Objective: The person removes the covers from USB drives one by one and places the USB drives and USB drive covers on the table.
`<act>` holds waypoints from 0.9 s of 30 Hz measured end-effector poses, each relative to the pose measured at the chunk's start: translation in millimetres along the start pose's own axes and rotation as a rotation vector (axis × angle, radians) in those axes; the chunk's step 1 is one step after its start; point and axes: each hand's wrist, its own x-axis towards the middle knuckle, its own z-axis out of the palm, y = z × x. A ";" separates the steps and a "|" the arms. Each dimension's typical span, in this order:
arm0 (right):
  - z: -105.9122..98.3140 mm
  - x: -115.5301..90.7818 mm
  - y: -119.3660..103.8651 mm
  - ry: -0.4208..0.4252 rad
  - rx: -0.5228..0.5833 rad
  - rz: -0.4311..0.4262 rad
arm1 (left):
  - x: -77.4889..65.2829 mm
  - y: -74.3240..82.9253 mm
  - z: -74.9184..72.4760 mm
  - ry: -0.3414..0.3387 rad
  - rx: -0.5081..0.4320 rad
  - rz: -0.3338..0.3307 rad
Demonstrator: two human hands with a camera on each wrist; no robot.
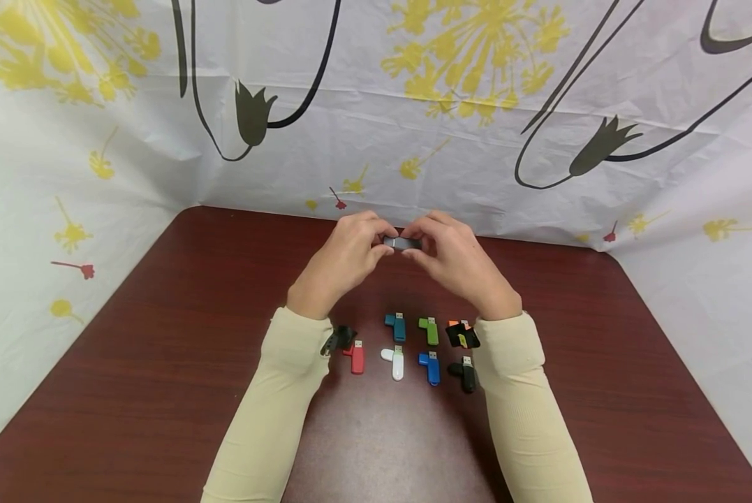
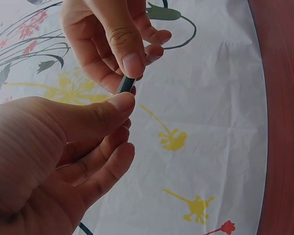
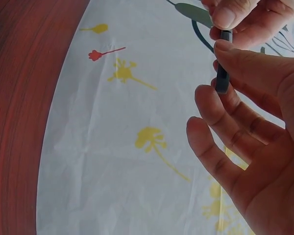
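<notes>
Above the far part of the table, my left hand (image 1: 352, 250) and right hand (image 1: 450, 253) meet at a small dark grey USB flash drive (image 1: 403, 243). The left thumb and fingers pinch its left end, and the right thumb and fingers pinch its other end. In the left wrist view a short dark stretch of the drive (image 2: 126, 84) shows between the two thumbs. From the right wrist view more of the drive (image 3: 222, 78) is visible, its end sticking out below the right thumb. Fingertips cover the rest, so whether it is capped cannot be seen.
Between the forearms, USB flash drives lie in two rows on the dark red table (image 1: 181, 335): teal (image 1: 399, 327), green (image 1: 432, 332), red (image 1: 357, 358), white (image 1: 397, 365), blue (image 1: 433, 369) and black (image 1: 468, 377). An orange one is partly hidden by the right wrist. A patterned sheet (image 1: 363, 161) hangs behind.
</notes>
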 end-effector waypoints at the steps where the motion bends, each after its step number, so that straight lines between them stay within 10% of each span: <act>1: -0.3 -0.2 -0.2 0.001 0.000 -0.001 | 0.1 -0.2 0.0 0.001 0.000 0.001; 27: -1.7 -0.8 4.0 -0.011 0.003 -0.001 | 1.6 2.0 -0.1 -0.010 0.001 -0.045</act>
